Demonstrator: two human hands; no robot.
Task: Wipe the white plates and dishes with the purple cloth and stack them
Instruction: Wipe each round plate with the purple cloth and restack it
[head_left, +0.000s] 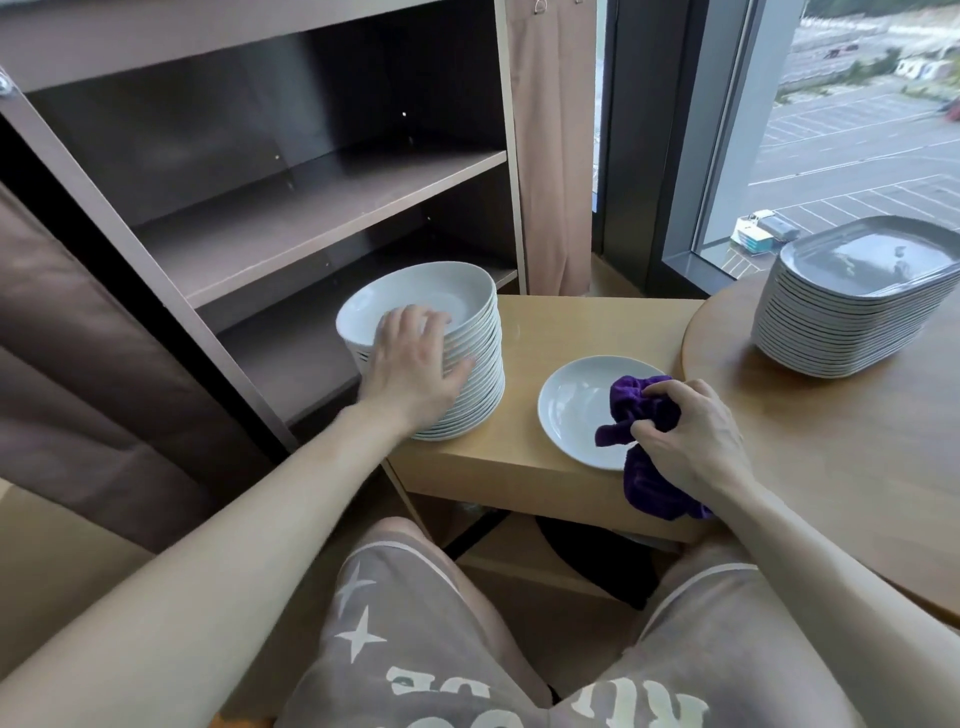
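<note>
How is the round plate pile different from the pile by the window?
The round plate pile holds circles; the window pile holds squarish dishes. The round plate pile has the left hand on it; the window pile stands untouched. Both are tall and white.

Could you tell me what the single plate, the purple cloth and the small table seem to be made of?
The single plate: probably glazed ceramic, white with glossy reflections. The purple cloth: soft fuzzy fabric, perhaps microfibre, bunched in folds. The small table: light wood or wood-look laminate, matte.
</note>
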